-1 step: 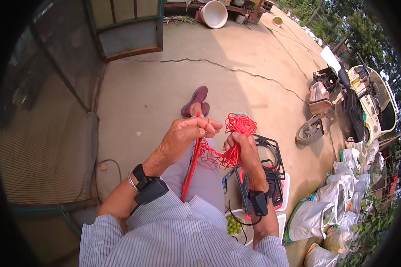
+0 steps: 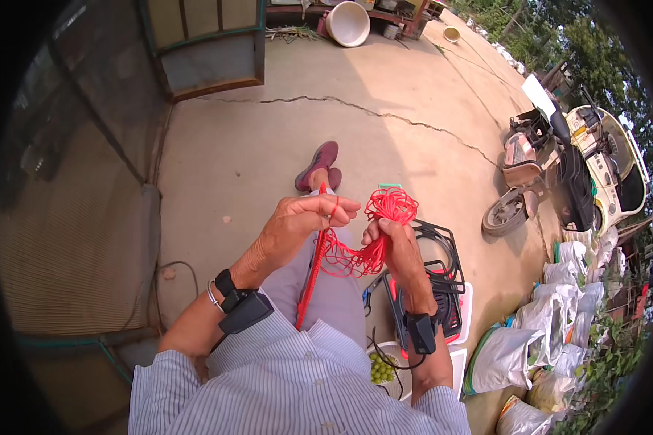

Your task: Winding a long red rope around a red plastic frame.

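In my right hand [image 2: 403, 250] is a thick bundle of thin red cord [image 2: 390, 206], its loops fanning out above the closed fingers. More loose loops sag leftward from it toward my left hand [image 2: 305, 217]. A strand of that cord goes around a finger of my left hand, whose fingers point right with the thumb close beneath them. A long, narrow red strip [image 2: 312, 279] passes by the left palm and runs down over my lap; its exact kind is unclear. Both hands are above my grey-trousered legs, a short gap apart.
Right of my legs are a black-and-red crate-like frame [image 2: 450, 312] and a white bowl of green fruit [image 2: 382, 367]. White sacks [image 2: 504, 355] and a parked three-wheeler [image 2: 522, 170] line the right side. A screen door [image 2: 210, 58] stands at left; cracked concrete lies ahead.
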Tool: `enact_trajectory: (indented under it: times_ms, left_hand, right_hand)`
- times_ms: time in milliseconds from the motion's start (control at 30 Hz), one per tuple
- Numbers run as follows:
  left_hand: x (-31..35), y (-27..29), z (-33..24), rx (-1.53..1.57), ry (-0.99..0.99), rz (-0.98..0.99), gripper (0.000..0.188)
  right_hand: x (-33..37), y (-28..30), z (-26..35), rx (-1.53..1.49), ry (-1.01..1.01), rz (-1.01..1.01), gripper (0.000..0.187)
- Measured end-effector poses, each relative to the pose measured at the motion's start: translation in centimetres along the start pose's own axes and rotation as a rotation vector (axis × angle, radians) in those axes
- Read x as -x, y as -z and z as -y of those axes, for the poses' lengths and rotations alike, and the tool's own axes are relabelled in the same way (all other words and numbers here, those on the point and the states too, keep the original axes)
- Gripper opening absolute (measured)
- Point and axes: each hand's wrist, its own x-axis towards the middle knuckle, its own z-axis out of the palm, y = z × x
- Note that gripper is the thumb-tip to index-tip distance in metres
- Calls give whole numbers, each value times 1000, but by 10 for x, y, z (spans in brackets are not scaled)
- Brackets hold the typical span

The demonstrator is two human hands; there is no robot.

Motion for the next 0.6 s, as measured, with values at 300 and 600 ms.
enact_trajectory:
  times_ms: [300,600]
  left_hand:
    - [13,-8,20,-412,-131,-145,28]
    - [13,-15,25,-421,-100,-206,40]
  right_hand:
    - [3,-42,19,295,204,-116,25]
    - [5,-61,-9,-71,256,-140,24]
